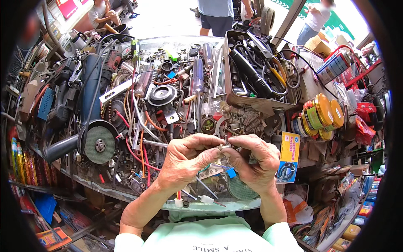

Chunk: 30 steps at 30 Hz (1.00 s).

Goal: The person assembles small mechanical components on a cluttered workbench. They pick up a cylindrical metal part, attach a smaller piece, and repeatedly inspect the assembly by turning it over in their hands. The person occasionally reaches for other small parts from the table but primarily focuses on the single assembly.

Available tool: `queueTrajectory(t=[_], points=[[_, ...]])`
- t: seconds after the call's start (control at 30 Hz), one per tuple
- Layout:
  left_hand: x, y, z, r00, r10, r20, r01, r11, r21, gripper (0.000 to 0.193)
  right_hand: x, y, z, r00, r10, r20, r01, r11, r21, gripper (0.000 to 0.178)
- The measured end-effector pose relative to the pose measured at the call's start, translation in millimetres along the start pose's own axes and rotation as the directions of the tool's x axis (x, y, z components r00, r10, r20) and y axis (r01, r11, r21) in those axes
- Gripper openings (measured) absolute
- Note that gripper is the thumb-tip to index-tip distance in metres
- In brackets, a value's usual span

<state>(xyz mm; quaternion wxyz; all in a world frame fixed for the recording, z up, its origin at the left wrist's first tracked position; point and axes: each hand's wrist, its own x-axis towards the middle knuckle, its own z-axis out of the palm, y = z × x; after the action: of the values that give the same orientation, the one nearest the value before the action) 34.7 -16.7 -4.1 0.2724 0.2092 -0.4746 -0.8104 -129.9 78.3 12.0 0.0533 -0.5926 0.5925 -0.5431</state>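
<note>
Close together over the near part of the workbench, both hands pinch one small pale metal part (224, 147) between thumbs and fingertips. My left hand (182, 159) is closed on its left end, and my right hand (255, 161) is closed on its right end. The part is too small and too covered by fingers for its exact kind to show. Just below the fingertips lie a blue connector (231, 172) and thin wires. A green disc (242, 187) is partly hidden by my right hand.
An angle grinder (90, 92) lies at left. Screwdrivers (198, 77), a round black horn-like part (162, 95) and loose hardware crowd the middle. A metal tool box (268, 103) stands far right, near yellow-lidded cans (321, 111) and a yellow-blue box (288, 155). People are beyond the bench.
</note>
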Motion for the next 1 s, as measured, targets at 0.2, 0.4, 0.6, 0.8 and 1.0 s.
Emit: queueTrajectory(t=[0.2, 0.4, 0.6, 0.8, 1.0], points=[[-1.8, -2.7, 0.1, 0.999, 0.039, 0.016, -0.040, 0.997, 0.062, 0.026, -3.1, 3.5, 0.1, 1.000, 0.017, 0.011, -0.016, 0.999, -0.040, 0.024], [-3.7, -5.9, 4.0, 0.999, 0.001, 0.036, -0.002, 1.000, 0.024, 0.026, -4.9, 2.1, -5.1, 0.993, 0.101, 0.055, -0.096, 0.992, -0.077, 0.023], [-1.0, -5.4, 2.7, 0.999, -0.052, 0.016, 0.053, 0.993, -0.106, 0.026, -5.1, 0.1, -0.2, 0.982, 0.188, 0.005, -0.188, 0.982, 0.034, 0.024], [-2.2, -7.3, 4.8, 1.000, -0.016, 0.020, 0.018, 0.997, -0.079, 0.026, -7.3, 0.2, -1.3, 0.964, 0.264, 0.032, -0.265, 0.962, 0.061, 0.023], [-2.9, -3.7, 8.3, 1.000, -0.007, 0.020, 0.008, 0.999, -0.043, 0.028, -6.3, 0.1, 1.4, 0.960, 0.278, 0.022, -0.279, 0.958, 0.067, 0.023]])
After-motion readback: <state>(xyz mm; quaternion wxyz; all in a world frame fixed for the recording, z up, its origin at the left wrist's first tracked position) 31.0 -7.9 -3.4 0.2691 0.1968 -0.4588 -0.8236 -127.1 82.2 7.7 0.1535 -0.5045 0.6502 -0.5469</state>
